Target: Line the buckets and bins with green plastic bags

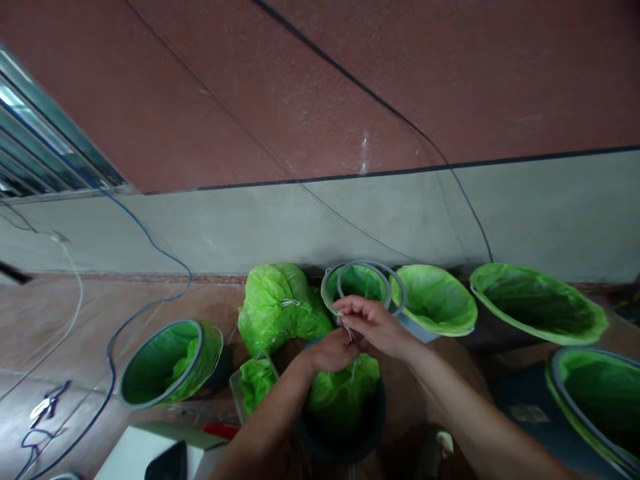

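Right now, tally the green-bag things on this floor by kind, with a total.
Open bins lined with a green bag: 5 (first one)
Dark bin with the bag both hands, left hand and right hand, gather shut: 1
Tied full green bag: 1
Small clear container with green bag: 1
Total: 8

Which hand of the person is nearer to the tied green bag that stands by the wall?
Left. The left hand is just right of the tied green bag, a little lower. The right hand is farther right, in front of the grey-rimmed bin.
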### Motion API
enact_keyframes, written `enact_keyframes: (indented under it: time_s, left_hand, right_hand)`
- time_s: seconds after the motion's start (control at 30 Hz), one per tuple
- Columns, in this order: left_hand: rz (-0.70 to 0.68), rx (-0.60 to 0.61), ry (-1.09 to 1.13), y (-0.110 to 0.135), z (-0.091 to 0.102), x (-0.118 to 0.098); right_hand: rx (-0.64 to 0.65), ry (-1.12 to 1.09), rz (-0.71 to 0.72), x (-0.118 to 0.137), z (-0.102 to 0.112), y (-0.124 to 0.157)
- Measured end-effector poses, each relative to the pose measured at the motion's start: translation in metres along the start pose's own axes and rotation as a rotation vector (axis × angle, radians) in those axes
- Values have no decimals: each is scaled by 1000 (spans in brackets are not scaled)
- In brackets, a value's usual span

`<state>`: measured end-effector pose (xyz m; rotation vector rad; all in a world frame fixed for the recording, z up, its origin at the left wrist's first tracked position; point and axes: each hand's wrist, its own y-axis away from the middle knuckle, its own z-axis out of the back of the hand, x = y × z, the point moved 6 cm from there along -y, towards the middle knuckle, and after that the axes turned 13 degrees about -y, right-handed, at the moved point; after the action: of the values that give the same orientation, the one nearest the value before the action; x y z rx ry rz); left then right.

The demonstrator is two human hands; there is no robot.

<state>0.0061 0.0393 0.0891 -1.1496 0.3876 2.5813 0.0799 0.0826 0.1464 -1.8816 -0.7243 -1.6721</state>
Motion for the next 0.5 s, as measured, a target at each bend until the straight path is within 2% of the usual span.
enact_keyframes:
  time_s: [0.13, 0.2, 0.3, 0.4, 0.5]
  left_hand:
    - [137, 0, 102, 8, -7, 14]
    - [204, 8, 170, 15, -6, 22]
    - [208, 27, 279, 22, -6, 26]
    - [221, -16, 337, 23, -9, 27]
    - [331, -142, 336, 23, -7, 33]
  right_hand:
    - [-151, 406, -41, -18, 23, 7]
    - [-83, 552, -86, -33, 19, 14]
    - [37, 580, -103, -51, 4, 25]
    - [-78, 594, -143, -59, 7, 29]
    - [-185, 578, -173, -61, 18, 27]
